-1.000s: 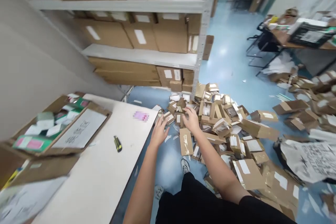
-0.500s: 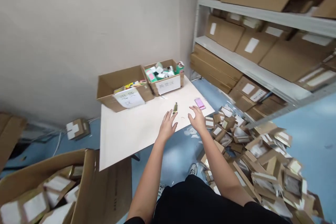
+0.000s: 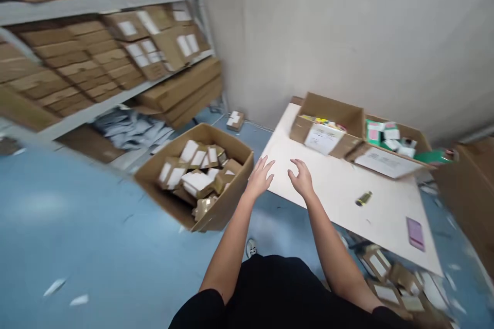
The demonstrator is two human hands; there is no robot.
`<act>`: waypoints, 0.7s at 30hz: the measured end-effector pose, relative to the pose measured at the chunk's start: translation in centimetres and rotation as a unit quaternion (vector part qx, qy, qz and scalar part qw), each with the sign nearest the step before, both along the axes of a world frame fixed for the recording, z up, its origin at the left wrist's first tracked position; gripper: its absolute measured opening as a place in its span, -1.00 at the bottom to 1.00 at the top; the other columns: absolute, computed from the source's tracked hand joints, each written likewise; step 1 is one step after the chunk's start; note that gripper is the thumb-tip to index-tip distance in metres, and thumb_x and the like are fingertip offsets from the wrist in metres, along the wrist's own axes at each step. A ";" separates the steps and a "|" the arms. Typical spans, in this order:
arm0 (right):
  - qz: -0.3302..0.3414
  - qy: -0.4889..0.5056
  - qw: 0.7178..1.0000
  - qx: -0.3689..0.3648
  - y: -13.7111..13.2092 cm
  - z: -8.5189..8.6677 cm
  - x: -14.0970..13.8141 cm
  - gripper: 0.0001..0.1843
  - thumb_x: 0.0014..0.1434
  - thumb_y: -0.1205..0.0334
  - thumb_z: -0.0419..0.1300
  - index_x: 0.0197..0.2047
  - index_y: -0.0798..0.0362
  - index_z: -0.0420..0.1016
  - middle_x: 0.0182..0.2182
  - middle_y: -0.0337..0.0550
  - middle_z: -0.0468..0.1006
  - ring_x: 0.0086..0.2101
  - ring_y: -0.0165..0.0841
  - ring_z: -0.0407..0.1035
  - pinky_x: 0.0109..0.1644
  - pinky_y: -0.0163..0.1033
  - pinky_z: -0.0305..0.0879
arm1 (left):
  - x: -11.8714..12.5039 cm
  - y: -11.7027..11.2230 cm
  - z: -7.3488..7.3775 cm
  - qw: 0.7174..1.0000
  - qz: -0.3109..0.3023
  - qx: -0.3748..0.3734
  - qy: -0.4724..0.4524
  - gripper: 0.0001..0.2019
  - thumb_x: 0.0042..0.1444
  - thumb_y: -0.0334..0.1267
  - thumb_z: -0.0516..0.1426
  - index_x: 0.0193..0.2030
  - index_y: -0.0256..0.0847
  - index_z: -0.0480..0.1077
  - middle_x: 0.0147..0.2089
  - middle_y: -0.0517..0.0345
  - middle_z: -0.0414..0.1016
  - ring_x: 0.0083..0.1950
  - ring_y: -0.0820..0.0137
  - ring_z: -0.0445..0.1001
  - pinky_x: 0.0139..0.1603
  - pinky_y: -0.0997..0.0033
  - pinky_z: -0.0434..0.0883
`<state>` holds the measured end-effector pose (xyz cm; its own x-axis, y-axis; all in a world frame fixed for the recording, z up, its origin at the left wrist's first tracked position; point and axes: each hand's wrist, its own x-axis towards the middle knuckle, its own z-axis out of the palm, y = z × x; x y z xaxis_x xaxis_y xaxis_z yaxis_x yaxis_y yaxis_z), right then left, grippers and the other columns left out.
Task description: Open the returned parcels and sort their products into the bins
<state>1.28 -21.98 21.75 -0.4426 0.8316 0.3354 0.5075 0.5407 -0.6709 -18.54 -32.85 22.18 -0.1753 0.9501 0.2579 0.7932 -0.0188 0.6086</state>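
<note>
My left hand (image 3: 261, 179) is held out with its fingers spread and nothing in it, between the near left edge of the white table (image 3: 324, 180) and a large carton (image 3: 235, 203) full of small parcels (image 3: 196, 183). Over the table's front left part, my right hand (image 3: 301, 177) is also empty, fingers apart. Farther right on the table lie a small dark and yellow-green item (image 3: 363, 198), its kind unclear, and a flat pink-purple rectangular thing (image 3: 415, 234).
Two open labelled cardboard boxes, one with yellow packets (image 3: 324, 122) and one with green and white small boxes (image 3: 391, 136), stand along the table's back. Shelving (image 3: 127, 95) with cartons rises at left. Opened small boxes (image 3: 397, 282) lie on the floor at lower right.
My view has swung left, bringing the parcel carton and left shelving into the middle and left. Both hands have moved left, away from the small dark item, still empty and spread.
</note>
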 end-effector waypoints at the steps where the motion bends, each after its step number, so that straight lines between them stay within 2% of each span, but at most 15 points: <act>1: 0.033 -0.007 0.999 -0.005 -0.4 -0.3 -3.3 -0.51 0.28 0.16 0.16 0.26 0.01 0.49 0.26 0.10 0.46 0.27 -0.05 0.34 0.38 0.16 0.29 | -3.0 -1.7 -0.1 0.999 0.034 -0.003 -0.003 -0.41 0.33 -0.30 0.15 0.49 -0.07 0.28 0.62 0.00 0.09 0.61 0.03 0.05 0.57 -0.13 0.17; 4: 0.130 -0.027 0.991 -0.015 -2.1 -1.0 -12.1 -0.48 0.28 0.17 0.18 0.29 0.00 0.47 0.28 0.09 0.44 0.29 -0.05 0.32 0.42 0.16 0.25 | -10.8 -7.3 -0.8 0.989 0.149 -0.005 -0.020 -0.42 0.33 -0.29 0.14 0.48 -0.09 0.28 0.60 -0.04 0.14 0.59 0.06 0.11 0.57 -0.11 0.17; 6: 0.193 -0.035 0.980 -0.017 -3.4 -1.6 -17.1 -0.46 0.28 0.17 0.18 0.31 0.00 0.45 0.29 0.09 0.43 0.30 -0.06 0.30 0.44 0.15 0.23 | -14.7 -10.9 -1.8 0.973 0.226 -0.002 -0.037 -0.42 0.32 -0.28 0.14 0.47 -0.08 0.30 0.57 -0.04 0.18 0.57 0.07 0.16 0.57 -0.10 0.19; 8: 0.249 -0.045 0.967 -0.019 -4.5 -2.2 -21.3 -0.44 0.28 0.18 0.18 0.34 0.00 0.43 0.30 0.09 0.42 0.32 -0.06 0.29 0.45 0.14 0.23 | -17.5 -14.0 -3.2 0.955 0.291 -0.002 -0.057 -0.43 0.32 -0.29 0.14 0.46 -0.10 0.32 0.56 -0.07 0.21 0.56 0.07 0.18 0.56 -0.09 0.20; 11: 0.314 -0.062 0.947 -0.027 -5.5 -3.3 -26.3 -0.41 0.26 0.18 0.20 0.36 0.01 0.41 0.31 0.10 0.41 0.32 -0.05 0.28 0.45 0.15 0.23 | -19.8 -17.0 -5.6 0.927 0.363 -0.017 -0.090 -0.44 0.31 -0.29 0.14 0.45 -0.11 0.33 0.55 -0.08 0.22 0.56 0.06 0.19 0.56 -0.09 0.21; 15: 0.380 -0.082 0.920 -0.047 -5.4 -5.2 -31.7 -0.38 0.26 0.20 0.20 0.38 0.01 0.39 0.31 0.08 0.40 0.32 -0.05 0.28 0.45 0.15 0.22 | -21.4 -18.2 -8.2 0.896 0.421 -0.057 -0.132 -0.46 0.32 -0.27 0.15 0.44 -0.13 0.35 0.57 -0.09 0.19 0.55 0.05 0.21 0.55 -0.05 0.23; 21: 0.443 -0.127 0.883 -0.094 -3.2 -9.2 -40.0 -0.36 0.26 0.23 0.19 0.40 0.03 0.36 0.31 0.10 0.40 0.30 -0.04 0.30 0.42 0.13 0.26 | -24.5 -16.7 -11.0 0.859 0.466 -0.136 -0.162 -0.43 0.30 -0.29 0.17 0.44 -0.10 0.34 0.58 -0.08 0.17 0.56 0.03 0.20 0.52 -0.04 0.27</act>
<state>-38.71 -25.20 12.54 -0.9881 0.1518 0.0254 0.0879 0.6919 -0.7166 -42.99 -49.59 11.17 -0.9132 0.3758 -0.1576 0.1746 0.7102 0.6820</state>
